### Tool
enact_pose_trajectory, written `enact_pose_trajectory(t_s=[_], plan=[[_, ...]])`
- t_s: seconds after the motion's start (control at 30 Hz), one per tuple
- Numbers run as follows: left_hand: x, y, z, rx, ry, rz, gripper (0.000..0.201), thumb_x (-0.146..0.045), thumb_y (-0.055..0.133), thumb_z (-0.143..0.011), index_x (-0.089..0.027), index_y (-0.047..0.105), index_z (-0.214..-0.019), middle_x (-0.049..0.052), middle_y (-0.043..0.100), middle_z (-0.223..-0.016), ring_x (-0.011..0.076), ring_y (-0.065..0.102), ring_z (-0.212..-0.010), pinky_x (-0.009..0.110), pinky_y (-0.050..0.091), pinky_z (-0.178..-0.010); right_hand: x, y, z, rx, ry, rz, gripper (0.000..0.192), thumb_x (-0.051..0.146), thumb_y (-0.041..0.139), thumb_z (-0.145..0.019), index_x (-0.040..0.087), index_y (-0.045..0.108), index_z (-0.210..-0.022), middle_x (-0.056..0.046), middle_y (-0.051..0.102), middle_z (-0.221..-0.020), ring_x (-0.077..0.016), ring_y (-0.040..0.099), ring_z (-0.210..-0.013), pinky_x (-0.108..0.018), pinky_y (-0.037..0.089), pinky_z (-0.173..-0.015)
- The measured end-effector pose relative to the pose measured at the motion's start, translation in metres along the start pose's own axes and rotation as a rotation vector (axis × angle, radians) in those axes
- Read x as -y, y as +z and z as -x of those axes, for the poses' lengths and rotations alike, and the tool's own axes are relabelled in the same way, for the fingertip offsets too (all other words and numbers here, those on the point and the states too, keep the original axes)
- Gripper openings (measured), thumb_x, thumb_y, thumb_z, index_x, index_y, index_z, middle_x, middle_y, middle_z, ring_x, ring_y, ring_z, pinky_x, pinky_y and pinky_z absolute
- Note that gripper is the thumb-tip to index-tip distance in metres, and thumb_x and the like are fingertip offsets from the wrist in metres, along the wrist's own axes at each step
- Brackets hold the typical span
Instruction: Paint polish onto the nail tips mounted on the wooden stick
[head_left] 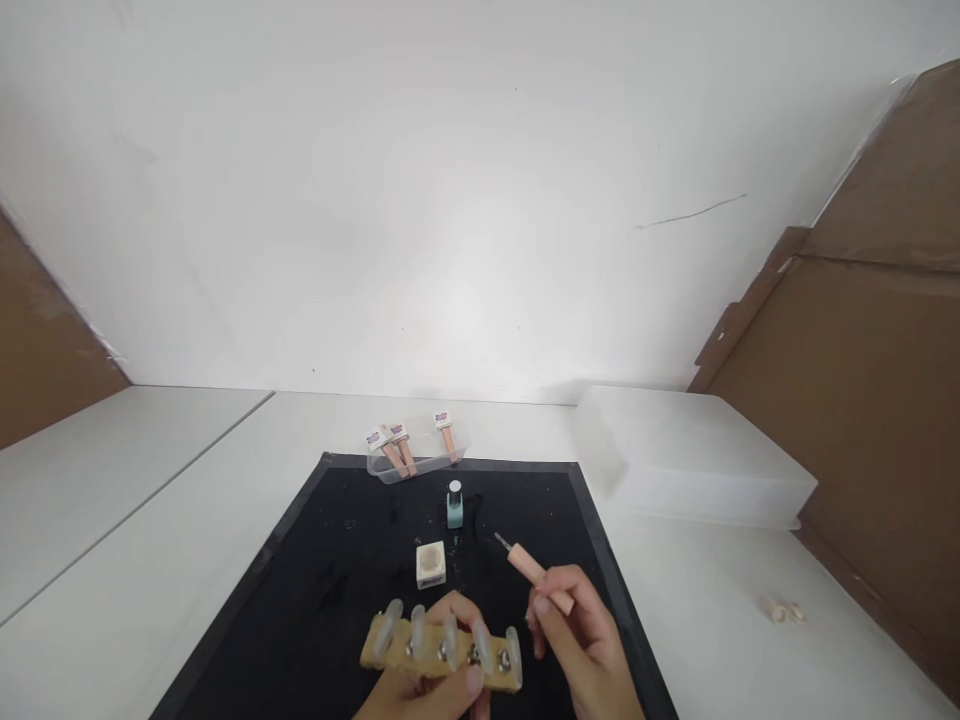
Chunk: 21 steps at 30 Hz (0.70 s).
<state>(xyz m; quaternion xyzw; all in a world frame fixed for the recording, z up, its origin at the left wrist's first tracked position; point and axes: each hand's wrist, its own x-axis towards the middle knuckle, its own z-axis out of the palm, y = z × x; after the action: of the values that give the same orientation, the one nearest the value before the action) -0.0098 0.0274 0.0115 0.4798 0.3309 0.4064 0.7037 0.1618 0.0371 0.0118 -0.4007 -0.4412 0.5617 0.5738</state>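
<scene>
My left hand (431,695) is closed around a yellowish nail practice stand (431,660), with thumb and fingers gripping it. Several clear false nails (418,632) stick up from the stand on small metal mounts. Between the thumb and fingers of my right hand (581,640) is a nail polish brush (541,578) with a pink handle. Its bristle tip points up and left, apart from the nails. A square white polish bottle (430,565) stands just beyond the stand. Farther back is a pale green nail polish bottle (454,506) with its cap on.
A clear plastic tray (427,464) at the mat's far edge holds several pink-handled bottles (405,455). The black mat (330,540) lies on a white table (135,560). A white translucent box (705,460) stands at right, with small cream-coloured pieces (784,610) nearer. Cardboard walls flank both sides.
</scene>
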Motion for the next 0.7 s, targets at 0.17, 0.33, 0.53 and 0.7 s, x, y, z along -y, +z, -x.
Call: enact_pose_trajectory(t_s=[0.17, 0.33, 0.53, 0.7], plan=[[0.007, -0.008, 0.001, -0.041, -0.069, -0.095, 0.038, -0.055, 0.059, -0.072, -0.021, 0.047, -0.084, -0.007, 0.049, -0.059, 0.0057, 0.042, -0.045, 0.022, 0.033, -0.049, 0.016, -0.014, -0.004, -0.071, -0.002, -0.050, 0.029, 0.049, 0.063, -0.078, 0.021, 0.061, -0.080, 0.006, 0.038, -0.048, -0.0106, 0.037, -0.048, -0.024, 0.032, -0.051], [0.008, -0.010, -0.002, -0.001, -0.089, -0.127, 0.039, -0.056, 0.060, -0.070, -0.021, 0.045, -0.078, -0.009, 0.042, -0.057, 0.0038, 0.033, -0.042, 0.021, 0.027, -0.043, 0.026, -0.014, -0.004, 0.024, 0.092, -0.176, 0.032, 0.051, 0.066, -0.075, 0.019, 0.062, -0.082, 0.005, 0.041, -0.048, -0.0117, 0.037, -0.047, -0.026, 0.032, -0.052], [0.004, -0.007, -0.004, 0.044, -0.104, -0.136, 0.039, -0.057, 0.061, -0.068, -0.022, 0.044, -0.075, -0.010, 0.039, -0.053, 0.0043, 0.029, -0.040, 0.021, 0.022, -0.041, 0.020, -0.012, -0.004, 0.198, 0.091, -0.047, 0.040, 0.058, 0.063, -0.074, 0.017, 0.061, -0.074, 0.002, 0.048, -0.056, -0.0097, 0.039, -0.047, -0.024, 0.030, -0.049], [0.004, -0.004, -0.003, 0.084, -0.099, -0.163, 0.037, -0.055, 0.059, -0.071, -0.022, 0.044, -0.075, -0.010, 0.038, -0.052, 0.0052, 0.030, -0.041, 0.021, 0.022, -0.042, 0.019, -0.011, -0.003, 0.257, 0.093, 0.009, 0.040, 0.058, 0.060, -0.075, 0.018, 0.060, -0.078, 0.001, 0.050, -0.058, -0.0108, 0.044, -0.049, -0.023, 0.034, -0.049]])
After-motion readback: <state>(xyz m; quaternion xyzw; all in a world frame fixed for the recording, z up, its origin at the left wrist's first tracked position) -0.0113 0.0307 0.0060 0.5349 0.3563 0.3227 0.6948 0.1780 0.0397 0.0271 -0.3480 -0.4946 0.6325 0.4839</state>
